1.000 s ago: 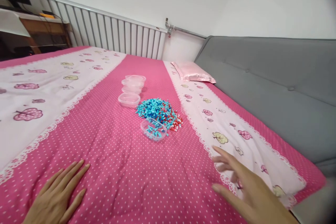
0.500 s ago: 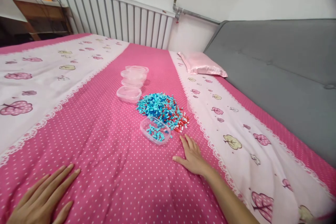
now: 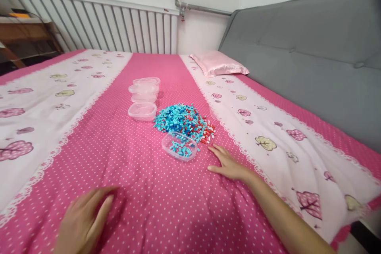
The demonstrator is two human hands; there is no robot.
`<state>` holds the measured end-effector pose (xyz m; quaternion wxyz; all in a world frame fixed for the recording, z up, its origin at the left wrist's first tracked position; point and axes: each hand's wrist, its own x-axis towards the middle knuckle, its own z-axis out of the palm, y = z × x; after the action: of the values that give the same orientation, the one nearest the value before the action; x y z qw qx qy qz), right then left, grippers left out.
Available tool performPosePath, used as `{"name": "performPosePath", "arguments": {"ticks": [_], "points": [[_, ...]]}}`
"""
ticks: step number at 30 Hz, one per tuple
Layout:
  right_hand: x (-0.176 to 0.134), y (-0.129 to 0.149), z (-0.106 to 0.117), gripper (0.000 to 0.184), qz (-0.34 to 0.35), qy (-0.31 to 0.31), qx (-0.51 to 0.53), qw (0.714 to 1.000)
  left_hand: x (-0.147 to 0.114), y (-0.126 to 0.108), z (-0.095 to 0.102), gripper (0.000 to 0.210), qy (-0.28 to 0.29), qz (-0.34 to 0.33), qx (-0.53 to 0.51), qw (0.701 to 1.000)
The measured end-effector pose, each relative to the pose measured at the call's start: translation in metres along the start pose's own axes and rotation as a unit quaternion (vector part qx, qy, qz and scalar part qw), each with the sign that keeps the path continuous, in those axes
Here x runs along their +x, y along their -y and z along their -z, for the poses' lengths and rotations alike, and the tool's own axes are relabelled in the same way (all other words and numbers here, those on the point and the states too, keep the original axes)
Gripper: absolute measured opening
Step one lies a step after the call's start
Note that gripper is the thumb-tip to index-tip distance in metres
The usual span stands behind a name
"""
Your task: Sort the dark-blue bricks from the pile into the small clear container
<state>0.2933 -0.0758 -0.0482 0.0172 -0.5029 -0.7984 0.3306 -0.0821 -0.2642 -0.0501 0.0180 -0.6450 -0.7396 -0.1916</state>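
A heap of small blue, light-blue, red and white plastic pieces (image 3: 180, 118) lies on the pink dotted bedspread (image 3: 143, 182). Against its near edge rests a clear plastic container (image 3: 167, 152) with some light-blue pieces in it. My right hand (image 3: 228, 163) is just right of this container, fingers apart and holding nothing, its fingertips close to the red and white pieces. At the lower left, my left hand (image 3: 85, 216) is slightly blurred above the bedspread, fingers extended and the thumb apart, with nothing in it.
Several clear containers (image 3: 143, 110) stand in a row left of the heap. Farther back are a pink pillow (image 3: 218, 63), a grey padded headboard (image 3: 303, 43) and a white radiator (image 3: 119, 27). A wooden desk (image 3: 24, 33) is at the far left.
My left hand has moved right and forward from lying flat on the bedspread. My right hand remains beside the container, its fingers slightly more bent. The camera view has turned.
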Motion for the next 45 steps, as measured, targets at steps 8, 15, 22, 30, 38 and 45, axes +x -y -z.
{"name": "performPosePath", "arguments": {"ticks": [8,15,22,30,38,45], "points": [[0.004,0.036,-0.003,0.069,0.015,-0.098,0.137,0.986,0.193,-0.096,-0.016,0.070,0.110,0.064,-0.325,0.937],[0.014,0.042,-0.021,0.067,0.066,-0.073,0.236,0.967,0.207,-0.119,-0.051,0.065,0.210,0.042,-0.389,0.896],[0.015,0.032,-0.024,0.048,0.092,-0.085,0.284,0.950,0.195,-0.117,-0.051,0.067,0.276,0.081,-0.373,0.882],[0.008,0.000,-0.020,0.035,0.040,-0.302,0.121,0.945,0.216,-0.096,-0.079,0.056,-0.103,0.107,-0.161,0.976],[0.026,-0.043,-0.031,0.059,-0.017,-0.375,-0.127,0.918,0.226,-0.123,-0.130,0.064,-0.014,-0.020,-0.144,0.989],[0.060,-0.018,-0.018,0.067,0.052,-0.341,-0.068,0.936,0.225,-0.113,-0.136,0.063,-0.009,-0.165,-0.160,0.973]]}}
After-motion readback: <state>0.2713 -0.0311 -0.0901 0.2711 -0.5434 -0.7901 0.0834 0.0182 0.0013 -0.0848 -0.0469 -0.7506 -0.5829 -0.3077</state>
